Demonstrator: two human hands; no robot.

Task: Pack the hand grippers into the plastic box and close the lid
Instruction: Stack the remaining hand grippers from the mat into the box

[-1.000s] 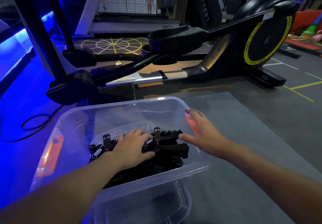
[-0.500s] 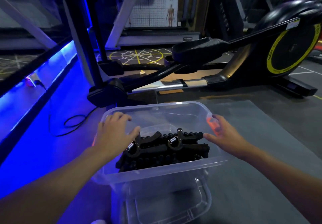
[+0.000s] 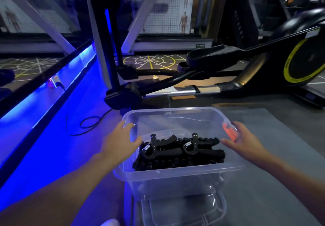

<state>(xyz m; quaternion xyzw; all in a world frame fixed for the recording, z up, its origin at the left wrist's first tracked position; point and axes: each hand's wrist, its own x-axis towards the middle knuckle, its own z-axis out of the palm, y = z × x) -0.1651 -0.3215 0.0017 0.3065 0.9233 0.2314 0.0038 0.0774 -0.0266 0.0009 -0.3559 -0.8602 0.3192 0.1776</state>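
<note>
Left hand [image 3: 119, 144] shifted onto plastic box [image 3: 175, 173] rim, right hand [image 3: 246, 140] spread open beside it, lower hand grippers [image 3: 179, 151] obscured

No text can be read. The yellow ring on the exercise machine's flywheel cover [image 3: 306, 62] carries dark lettering, and a white label [image 3: 312, 35] sits just above it; both are too blurred to read.

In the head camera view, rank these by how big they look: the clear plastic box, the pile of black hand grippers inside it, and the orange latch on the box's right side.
Largest to smallest, as seen:
1. plastic box
2. hand grippers, a pile covering much of the box floor
3. orange latch, partly hidden by the right hand, so its full size is unsure
</note>
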